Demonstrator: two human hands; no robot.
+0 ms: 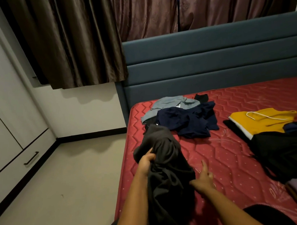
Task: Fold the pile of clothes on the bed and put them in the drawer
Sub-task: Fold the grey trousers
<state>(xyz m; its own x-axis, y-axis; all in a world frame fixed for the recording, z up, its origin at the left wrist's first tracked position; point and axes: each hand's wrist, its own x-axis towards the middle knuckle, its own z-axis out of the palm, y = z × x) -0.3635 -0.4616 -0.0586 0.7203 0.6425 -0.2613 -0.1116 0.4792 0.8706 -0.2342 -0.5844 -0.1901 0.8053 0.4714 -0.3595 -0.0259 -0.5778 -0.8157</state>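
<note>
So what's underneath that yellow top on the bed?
The yellow garment lies on a white layer and a black piece, whose edges stick out at its left. A white cord rests on top. How far the layers run underneath is hidden.

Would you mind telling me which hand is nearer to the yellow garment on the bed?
Right. The right hand lies open on the mattress, nearer the yellow garment; the left hand grips the dark garment, farther left.

Both bare forearms reach forward, the left hand (pixel 146 162) fisted tight (knuckles up), the right hand (pixel 204 178) loose with fingers extended.
</note>
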